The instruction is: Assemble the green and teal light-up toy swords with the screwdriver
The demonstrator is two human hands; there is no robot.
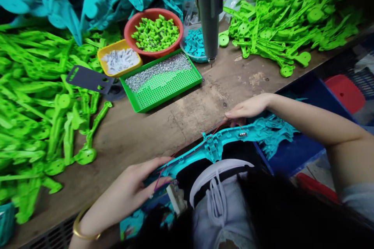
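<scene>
A long turquoise plastic frame part [216,144] with thin red wires along it lies across the near edge of the wooden workbench [152,132]. My left hand [131,190], a gold bangle on its wrist, grips the frame's left end with thumb and fingers closed on it. Over at the right end my right hand [248,108] rests, fingers pressed together on the top edge near a small metal piece. A small white component [177,198] hangs by the frame under my left hand.
A green tray of small screws [160,79], a red bowl of green bits [154,31], a yellow dish of white pieces [119,60] and a clear tub of turquoise bits [194,42] stand behind. A hanging powered screwdriver [209,11] points down. Green parts heap left [37,116] and back right [286,19].
</scene>
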